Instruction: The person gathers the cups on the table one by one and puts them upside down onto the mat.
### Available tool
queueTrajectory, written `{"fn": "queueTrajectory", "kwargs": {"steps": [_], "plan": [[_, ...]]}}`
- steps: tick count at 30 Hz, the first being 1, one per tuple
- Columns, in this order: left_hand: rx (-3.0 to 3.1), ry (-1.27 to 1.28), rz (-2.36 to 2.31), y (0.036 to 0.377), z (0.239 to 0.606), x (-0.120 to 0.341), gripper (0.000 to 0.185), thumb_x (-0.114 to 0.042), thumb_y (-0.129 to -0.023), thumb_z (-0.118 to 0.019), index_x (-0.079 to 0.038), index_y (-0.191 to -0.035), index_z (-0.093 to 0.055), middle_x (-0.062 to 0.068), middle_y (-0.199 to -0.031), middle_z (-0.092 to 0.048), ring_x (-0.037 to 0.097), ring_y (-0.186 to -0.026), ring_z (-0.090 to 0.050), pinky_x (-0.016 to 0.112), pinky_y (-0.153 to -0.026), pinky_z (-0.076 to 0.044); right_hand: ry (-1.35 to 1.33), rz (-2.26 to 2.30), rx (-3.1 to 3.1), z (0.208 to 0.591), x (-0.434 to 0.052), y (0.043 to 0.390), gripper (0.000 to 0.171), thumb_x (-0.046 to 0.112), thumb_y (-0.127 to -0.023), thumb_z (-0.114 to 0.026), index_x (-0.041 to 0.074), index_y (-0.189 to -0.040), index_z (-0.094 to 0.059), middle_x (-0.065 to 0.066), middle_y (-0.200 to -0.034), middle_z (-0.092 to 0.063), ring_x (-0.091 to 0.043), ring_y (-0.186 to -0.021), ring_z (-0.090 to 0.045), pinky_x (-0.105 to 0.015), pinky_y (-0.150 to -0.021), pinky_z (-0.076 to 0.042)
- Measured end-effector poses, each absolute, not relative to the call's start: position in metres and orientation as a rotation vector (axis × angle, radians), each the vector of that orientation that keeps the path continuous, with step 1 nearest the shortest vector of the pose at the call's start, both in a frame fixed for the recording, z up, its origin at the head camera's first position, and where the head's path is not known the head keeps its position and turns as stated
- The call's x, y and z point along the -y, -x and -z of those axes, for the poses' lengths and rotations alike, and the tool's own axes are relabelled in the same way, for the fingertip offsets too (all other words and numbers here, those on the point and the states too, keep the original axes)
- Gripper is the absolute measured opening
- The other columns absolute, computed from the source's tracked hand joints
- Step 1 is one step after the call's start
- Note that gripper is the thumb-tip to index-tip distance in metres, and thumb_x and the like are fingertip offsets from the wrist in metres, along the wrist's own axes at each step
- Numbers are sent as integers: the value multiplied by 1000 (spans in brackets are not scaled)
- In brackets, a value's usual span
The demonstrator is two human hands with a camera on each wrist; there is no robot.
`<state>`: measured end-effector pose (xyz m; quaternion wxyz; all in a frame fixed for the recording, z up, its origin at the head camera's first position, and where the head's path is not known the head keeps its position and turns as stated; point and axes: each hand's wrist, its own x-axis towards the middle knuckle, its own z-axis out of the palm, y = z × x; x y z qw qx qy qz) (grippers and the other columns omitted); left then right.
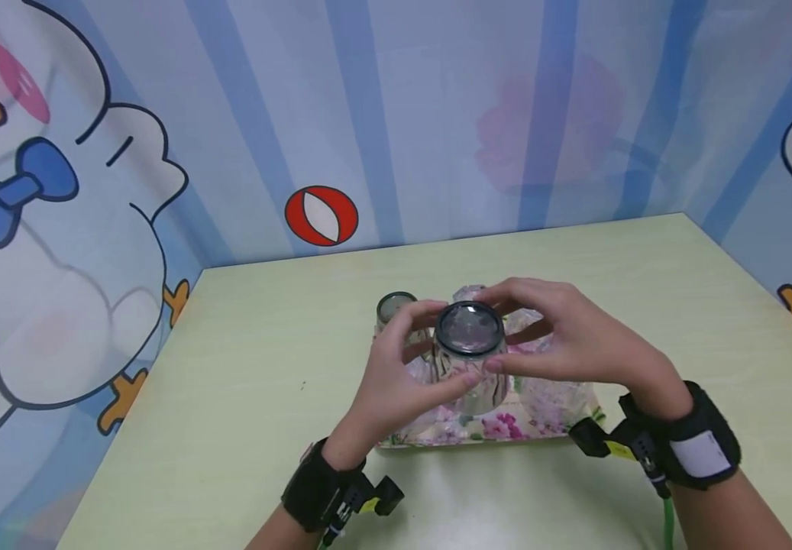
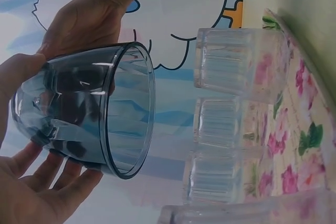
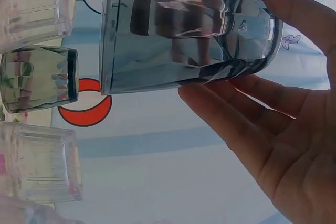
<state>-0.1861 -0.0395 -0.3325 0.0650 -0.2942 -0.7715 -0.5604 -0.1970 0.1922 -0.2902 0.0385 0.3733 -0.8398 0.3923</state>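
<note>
Blue-tinted cup (image 1: 469,347), upside down, held by both hands' fingers (image 1: 437,313) at frame centre; clear cups (image 2: 239,66) on floral mat (image 1: 505,426) crowd below; green cup (image 1: 394,308) upper left.

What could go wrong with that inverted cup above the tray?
1. The blue-grey translucent plastic cup is held only by fingertips of the left hand and right hand; a smooth wall might slip.
2. Clear ribbed plastic cups crowd the floral tray beneath; lowering could topple one.
</note>
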Motion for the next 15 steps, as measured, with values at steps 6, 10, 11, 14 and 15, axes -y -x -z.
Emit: {"fn": "queueTrajectory", "kwargs": {"steps": [6, 10, 11, 14, 15], "plan": [[2364, 882, 1717, 191, 342, 38, 68, -15, -77, -79, -19, -135, -44, -1, -132, -51, 15, -123, -52, 32, -102, -51, -1134, -1227, 2615, 297, -194, 200, 56, 23, -82, -76, 13, -132, -52, -8, -128, -58, -24, -111, -63, -25, -78, -61], [2392, 861, 1728, 193, 347, 38, 67, -17, -77, -79, -20, -134, -44, -2, -132, -51, 15, -123, -52, 31, -103, -51, -1135, -1235, 2639, 302, -195, 203, 56, 24, -82, -75, 11, -132, -52, -11, -128, -58, -27, -111, -63, -25, -77, -61], [2399, 854, 1728, 193, 347, 38, 67, -17, -77, -79, -21, -134, -44, -2, -132, -51, 14, -123, -52, 31, -102, -51, -1134, -1235, 2646, 303, -195, 203, 56, 24, -82, -75, 11, -131, -52, -11, -127, -57, -28, -111, -63, -25, -77, -61], [2410, 843, 1724, 193, 349, 37, 68, -17, -77, -80, -20, -134, -44, -2, -132, -51, 14, -122, -53, 30, -101, -51, -1134, -1237, 2664, 304, -196, 205, 55, 25, -82, -76, 12, -130, -53, -11, -126, -57, -28, -111, -63, -25, -76, -61], [2411, 843, 1723, 194, 350, 36, 68, -17, -77, -80, -19, -135, -44, -1, -133, -51, 15, -122, -53, 30, -101, -51, -1137, -1241, 2670, 304, -196, 206, 55, 25, -82, -76, 12, -130, -53, -11, -126, -57, -28, -111, -63, -25, -76, -61]]}}
